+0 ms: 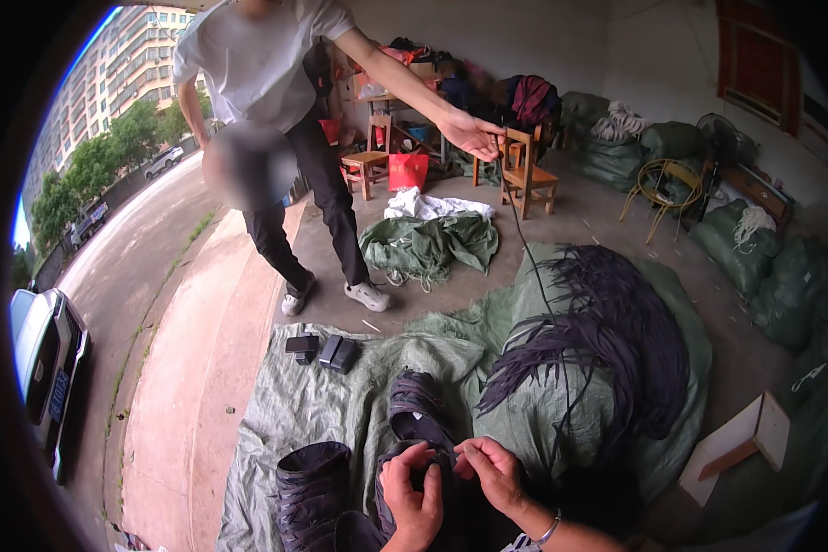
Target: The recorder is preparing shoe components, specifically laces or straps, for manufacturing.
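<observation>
My left hand [412, 497] is closed, fingers curled over a dark stitched fabric piece at the bottom centre. My right hand [495, 471] is beside it, thumb and forefinger pressed together in a pinch; what lies between them is too small to make out. Just beyond my hands is a dark ribbed stack [414, 396] with an open end. Left of my left hand stands a thick dark ribbed roll [313, 474]. A large heap of long, dark purple-black strips [639, 340] lies on green woven sheeting to my right.
A person in a white shirt [276, 74] stands ahead, arm out, holding one long dark strip [526, 241]. Two small black boxes [339, 353] lie on the pale green sheet [285, 405]. Wooden chairs [528, 175], stuffed green sacks [787, 285] and a white-and-wood stand [741, 442] are around.
</observation>
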Action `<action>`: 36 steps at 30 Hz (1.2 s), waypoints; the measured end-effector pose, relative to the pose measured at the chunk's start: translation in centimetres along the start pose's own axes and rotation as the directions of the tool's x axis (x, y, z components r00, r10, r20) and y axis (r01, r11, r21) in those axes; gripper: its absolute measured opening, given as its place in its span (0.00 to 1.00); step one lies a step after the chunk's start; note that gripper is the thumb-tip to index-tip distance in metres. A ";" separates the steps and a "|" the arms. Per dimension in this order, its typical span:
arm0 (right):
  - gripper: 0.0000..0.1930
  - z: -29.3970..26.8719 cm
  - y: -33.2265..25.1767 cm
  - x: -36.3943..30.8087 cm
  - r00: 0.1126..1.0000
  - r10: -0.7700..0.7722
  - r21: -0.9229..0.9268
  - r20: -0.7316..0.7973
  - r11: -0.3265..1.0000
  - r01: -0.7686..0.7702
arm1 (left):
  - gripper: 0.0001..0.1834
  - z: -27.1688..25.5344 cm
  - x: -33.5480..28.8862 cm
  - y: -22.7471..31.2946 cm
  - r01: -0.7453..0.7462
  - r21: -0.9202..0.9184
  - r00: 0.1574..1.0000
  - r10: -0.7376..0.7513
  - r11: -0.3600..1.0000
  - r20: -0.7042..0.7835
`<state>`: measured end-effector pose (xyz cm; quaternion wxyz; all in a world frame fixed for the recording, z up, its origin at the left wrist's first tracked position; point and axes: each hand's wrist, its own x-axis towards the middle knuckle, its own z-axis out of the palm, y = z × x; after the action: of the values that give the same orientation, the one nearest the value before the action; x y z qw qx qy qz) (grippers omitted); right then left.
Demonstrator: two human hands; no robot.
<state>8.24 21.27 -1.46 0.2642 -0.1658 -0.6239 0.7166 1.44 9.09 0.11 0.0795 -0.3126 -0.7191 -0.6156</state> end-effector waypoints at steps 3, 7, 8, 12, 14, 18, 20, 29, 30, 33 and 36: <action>0.11 0.0 0.3 0.0 1.000 -0.007 0.015 0.014 1.000 0.007 | 0.17 0.0 -0.1 0.0 0.002 0.010 1.000 -0.002 1.000 -0.005; 0.10 -0.3 0.5 -0.2 1.000 -0.021 -0.017 0.023 1.000 0.021 | 0.17 0.0 -0.2 0.3 -0.010 0.010 1.000 0.010 1.000 -0.012; 0.10 -0.4 0.7 -0.2 0.999 -0.024 -0.022 0.041 0.999 0.025 | 0.17 0.0 -0.2 0.2 -0.008 0.011 1.000 0.008 1.000 -0.014; 0.10 -0.4 0.7 -0.3 0.998 -0.044 -0.038 0.052 0.998 0.046 | 0.16 0.0 -0.3 0.2 -0.020 0.011 0.999 0.020 1.000 -0.028; 0.10 -0.4 0.5 -0.4 0.998 -0.036 -0.034 0.046 0.999 0.038 | 0.16 0.0 -0.3 0.2 -0.025 0.016 0.999 0.026 1.000 -0.027; 0.10 -0.5 0.6 -0.4 0.998 -0.046 -0.036 0.047 0.998 0.048 | 0.16 -0.1 -0.2 0.7 -0.032 0.025 0.999 0.032 0.999 -0.029; 0.09 -0.4 0.7 -0.4 0.998 -0.045 -0.039 0.042 0.998 0.047 | 0.16 -0.1 -0.1 1.7 -0.013 0.000 0.999 0.013 1.000 -0.036; 0.10 -0.4 0.8 -0.5 0.998 -0.061 -0.038 0.026 0.997 0.062 | 0.15 -0.1 -0.3 1.7 0.013 -0.012 0.999 -0.014 1.000 -0.048; 0.10 -0.3 0.7 -0.6 0.998 -0.063 -0.039 0.027 0.997 0.064 | 0.15 -0.1 -0.4 1.6 0.012 -0.013 0.999 -0.012 1.000 -0.050; 0.10 -0.3 0.4 -0.6 0.999 -0.052 -0.043 0.016 0.998 0.053 | 0.15 0.0 -0.4 1.5 -0.006 0.010 0.999 0.006 1.000 -0.050; 0.10 -0.4 0.4 -0.3 0.999 -0.036 -0.028 0.023 0.999 0.037 | 0.15 -0.1 -0.3 1.6 -0.024 0.022 0.998 0.025 0.999 -0.057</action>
<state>8.66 21.36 -1.96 0.2676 -0.1499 -0.6398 0.7046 2.55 8.98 1.28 0.1109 -0.3028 -0.7191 -0.6155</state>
